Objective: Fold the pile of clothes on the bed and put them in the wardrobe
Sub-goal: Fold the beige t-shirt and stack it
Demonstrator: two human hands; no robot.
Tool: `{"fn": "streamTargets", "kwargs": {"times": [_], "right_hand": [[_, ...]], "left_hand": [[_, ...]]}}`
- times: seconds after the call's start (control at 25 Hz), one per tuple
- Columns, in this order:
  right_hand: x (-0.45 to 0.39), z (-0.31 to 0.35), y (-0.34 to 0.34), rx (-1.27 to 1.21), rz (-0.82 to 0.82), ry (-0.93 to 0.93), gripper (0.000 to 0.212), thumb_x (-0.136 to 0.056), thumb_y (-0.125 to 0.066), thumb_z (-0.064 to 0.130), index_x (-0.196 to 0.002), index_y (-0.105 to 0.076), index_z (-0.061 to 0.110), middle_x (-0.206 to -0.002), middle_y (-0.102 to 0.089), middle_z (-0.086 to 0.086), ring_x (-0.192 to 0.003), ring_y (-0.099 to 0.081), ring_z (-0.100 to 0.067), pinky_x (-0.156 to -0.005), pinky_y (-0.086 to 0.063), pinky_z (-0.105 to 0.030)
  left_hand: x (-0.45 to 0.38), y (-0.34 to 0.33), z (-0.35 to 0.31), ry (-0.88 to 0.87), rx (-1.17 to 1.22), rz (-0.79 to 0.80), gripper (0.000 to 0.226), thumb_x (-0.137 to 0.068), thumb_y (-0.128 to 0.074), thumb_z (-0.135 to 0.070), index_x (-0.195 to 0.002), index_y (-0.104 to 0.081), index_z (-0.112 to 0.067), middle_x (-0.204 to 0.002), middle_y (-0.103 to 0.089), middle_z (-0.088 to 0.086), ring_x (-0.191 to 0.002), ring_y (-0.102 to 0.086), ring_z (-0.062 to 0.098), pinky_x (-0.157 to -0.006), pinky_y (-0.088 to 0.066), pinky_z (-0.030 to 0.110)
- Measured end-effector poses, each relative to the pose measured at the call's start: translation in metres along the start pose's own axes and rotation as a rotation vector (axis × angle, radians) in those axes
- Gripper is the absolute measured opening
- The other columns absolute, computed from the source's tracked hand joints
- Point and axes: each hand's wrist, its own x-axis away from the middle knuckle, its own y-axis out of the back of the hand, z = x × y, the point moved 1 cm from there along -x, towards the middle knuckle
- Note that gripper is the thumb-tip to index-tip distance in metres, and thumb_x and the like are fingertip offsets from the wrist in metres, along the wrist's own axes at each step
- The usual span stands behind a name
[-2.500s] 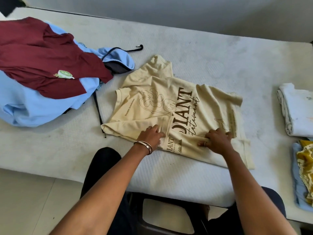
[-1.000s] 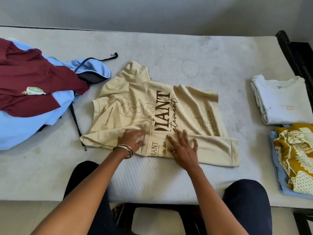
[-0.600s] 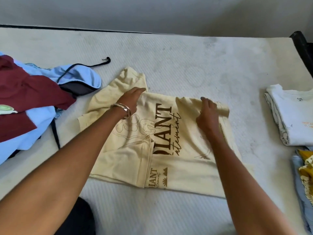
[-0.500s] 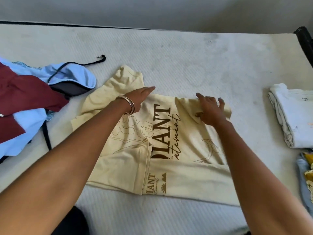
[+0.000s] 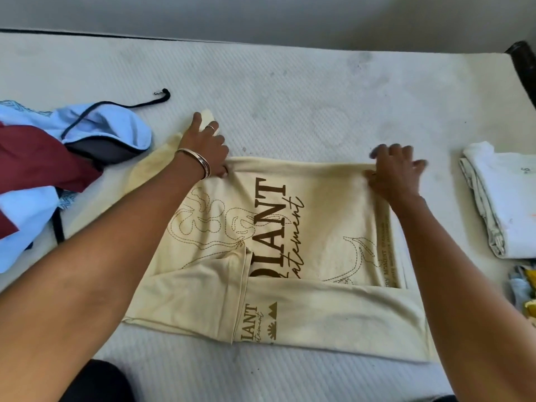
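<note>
A cream T-shirt [image 5: 324, 204] with brown lettering lies spread on the white mattress [image 5: 290, 91], its near edge folded over. My left hand [image 5: 207, 147], with a bangle on the wrist, pinches the shirt's far edge by the sleeve. My right hand [image 5: 394, 172] grips the same far edge at the right corner. To the left sits the unfolded pile: a light blue garment [image 5: 113, 129] with a black drawstring and a maroon garment [image 5: 37, 161].
A folded white shirt [image 5: 504, 198] lies at the right edge, with a yellow patterned folded item [image 5: 526, 288] partly visible below it. A dark bed frame [image 5: 525, 62] shows at the far right corner. A grey wall runs behind the mattress.
Both hands left the shirt's near folded edge and reached to its far edge. The left hand shifted onto the sleeve area; the right now grips the far right corner.
</note>
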Motion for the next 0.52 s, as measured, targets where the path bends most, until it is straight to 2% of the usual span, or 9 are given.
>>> {"fn": "streamTargets", "kwargs": {"times": [0.04, 0.12, 0.16, 0.24, 0.28, 0.32, 0.4, 0.48, 0.52], "right_hand": [[0.002, 0.006, -0.002, -0.109, 0.117, 0.112, 0.056, -0.085, -0.072, 0.028, -0.134, -0.047, 0.019, -0.139, -0.047, -0.01, -0.132, -0.032, -0.031, -0.107, -0.023, -0.058], [0.007, 0.013, -0.006, -0.009, 0.276, 0.25, 0.071, -0.081, -0.076, 0.04, -0.141, -0.041, 0.025, -0.142, -0.047, -0.002, -0.136, -0.03, -0.025, -0.108, -0.016, -0.056], [0.009, 0.011, -0.006, 0.091, 0.279, 0.248, 0.064, -0.082, -0.074, 0.039, -0.137, -0.045, 0.024, -0.135, -0.052, -0.002, -0.133, -0.033, -0.024, -0.109, -0.014, -0.057], [0.011, 0.004, 0.004, 0.261, 0.228, 0.189, 0.031, -0.087, -0.07, 0.034, -0.112, -0.061, 0.019, -0.106, -0.062, -0.002, -0.122, -0.039, -0.024, -0.108, -0.017, -0.057], [0.013, 0.0, 0.009, 0.314, 0.196, 0.16, 0.02, -0.088, -0.068, 0.034, -0.098, -0.065, 0.017, -0.094, -0.06, -0.001, -0.117, -0.04, -0.024, -0.108, -0.019, -0.056], [0.017, -0.005, 0.013, 0.338, 0.172, 0.122, 0.019, -0.087, -0.068, 0.035, -0.09, -0.066, 0.016, -0.091, -0.057, -0.001, -0.115, -0.039, -0.025, -0.107, -0.02, -0.055], [0.03, -0.011, 0.018, 0.326, 0.097, 0.052, 0.016, -0.082, -0.071, 0.027, -0.085, -0.067, 0.013, -0.103, -0.051, -0.007, -0.117, -0.033, -0.029, -0.105, -0.019, -0.055], [0.056, -0.014, 0.021, 0.322, 0.007, 0.031, 0.01, -0.071, -0.074, 0.01, -0.077, -0.065, 0.009, -0.108, -0.048, -0.012, -0.114, -0.031, -0.03, -0.102, -0.021, -0.058], [0.073, -0.016, 0.021, 0.31, -0.029, 0.033, 0.013, -0.066, -0.072, 0.002, -0.074, -0.064, 0.008, -0.104, -0.05, -0.012, -0.109, -0.035, -0.03, -0.099, -0.024, -0.058]], "left_hand": [[0.001, 0.001, 0.002, 0.003, -0.021, -0.017, 0.053, -0.089, -0.04, -0.064, -0.124, -0.058, -0.028, -0.131, -0.055, -0.007, -0.136, -0.031, 0.025, -0.113, -0.011, 0.057], [0.006, 0.003, 0.008, -0.024, -0.116, -0.057, 0.048, -0.092, -0.041, -0.057, -0.123, -0.06, -0.026, -0.13, -0.055, -0.005, -0.14, -0.027, 0.028, -0.114, 0.0, 0.061], [0.01, 0.004, 0.013, -0.038, -0.174, -0.088, 0.042, -0.094, -0.042, -0.051, -0.121, -0.061, -0.025, -0.129, -0.056, -0.006, -0.142, -0.024, 0.03, -0.113, 0.006, 0.062], [0.02, 0.005, 0.027, -0.054, -0.266, -0.109, 0.034, -0.097, -0.04, -0.038, -0.115, -0.066, -0.025, -0.127, -0.058, -0.007, -0.146, -0.018, 0.031, -0.109, 0.015, 0.063], [0.024, 0.005, 0.033, -0.066, -0.293, -0.094, 0.033, -0.097, -0.04, -0.036, -0.112, -0.067, -0.026, -0.127, -0.059, -0.008, -0.147, -0.016, 0.03, -0.108, 0.017, 0.063], [0.03, 0.006, 0.038, -0.092, -0.305, -0.073, 0.032, -0.097, -0.041, -0.038, -0.11, -0.068, -0.027, -0.126, -0.06, -0.009, -0.147, -0.016, 0.027, -0.109, 0.017, 0.063], [0.041, 0.006, 0.044, -0.169, -0.288, -0.017, 0.034, -0.095, -0.044, -0.047, -0.109, -0.066, -0.026, -0.123, -0.062, -0.007, -0.145, -0.024, 0.022, -0.114, 0.011, 0.059], [0.063, 0.008, 0.041, -0.201, -0.107, 0.104, 0.037, -0.093, -0.047, -0.05, -0.113, -0.059, -0.021, -0.116, -0.065, 0.004, -0.129, -0.047, 0.023, -0.119, -0.015, 0.047], [0.079, 0.01, 0.039, -0.192, 0.031, 0.14, 0.037, -0.093, -0.049, -0.047, -0.117, -0.055, -0.02, -0.111, -0.064, 0.008, -0.116, -0.056, 0.024, -0.112, -0.032, 0.04]]}}
